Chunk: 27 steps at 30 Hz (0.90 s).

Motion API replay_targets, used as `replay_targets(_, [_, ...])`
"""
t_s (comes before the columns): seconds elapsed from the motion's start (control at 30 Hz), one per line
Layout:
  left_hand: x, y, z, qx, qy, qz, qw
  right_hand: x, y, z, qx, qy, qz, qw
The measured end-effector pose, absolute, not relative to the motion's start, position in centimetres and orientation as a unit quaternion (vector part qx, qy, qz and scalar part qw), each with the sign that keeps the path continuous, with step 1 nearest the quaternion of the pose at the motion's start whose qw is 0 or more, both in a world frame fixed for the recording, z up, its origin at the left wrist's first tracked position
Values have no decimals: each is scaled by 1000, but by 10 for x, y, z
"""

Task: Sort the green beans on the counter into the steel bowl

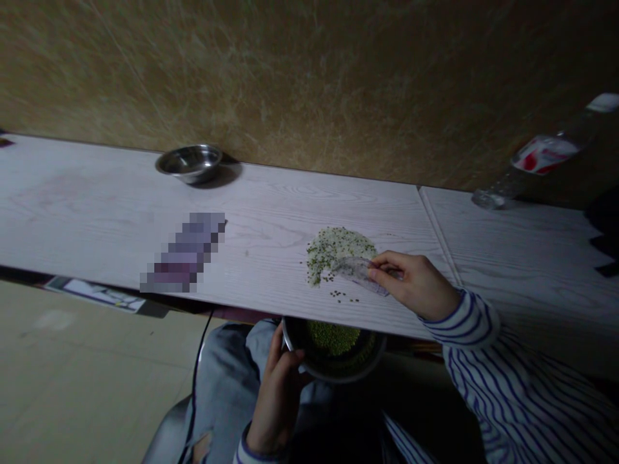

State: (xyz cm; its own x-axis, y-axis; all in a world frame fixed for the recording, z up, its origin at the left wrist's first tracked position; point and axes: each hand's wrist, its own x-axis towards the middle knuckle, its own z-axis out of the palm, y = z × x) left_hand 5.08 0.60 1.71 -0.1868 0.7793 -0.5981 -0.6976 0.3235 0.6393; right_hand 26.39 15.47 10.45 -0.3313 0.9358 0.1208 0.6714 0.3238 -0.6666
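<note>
My left hand (285, 380) is closed on the rim of a metal bowl (284, 332), held just below the table's front edge. Green beans (333, 338), which look like mung beans, lie inside it. Above the table, my right hand (411, 280) pinches a thin, see-through purplish sheet (355, 270) between thumb and fingers. The sheet's far end reaches the near side of a spread heap of white grains mixed with green beans (343, 248). A few loose beans (338, 298) are scattered between the heap and the table edge.
An empty steel bowl (189, 164) stands by the wall at the back left. A blurred-out flat object (186, 251) lies nearer the front. On the right, a clear plastic bottle (544, 154) with a red and white label stands against the wall. A seam crosses the table (271, 206).
</note>
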Motion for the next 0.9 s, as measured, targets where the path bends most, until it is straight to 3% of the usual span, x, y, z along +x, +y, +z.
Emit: replay_targets(0.9, [47, 7, 21, 40, 507, 586, 631, 257, 165, 116, -485, -807, 255, 220])
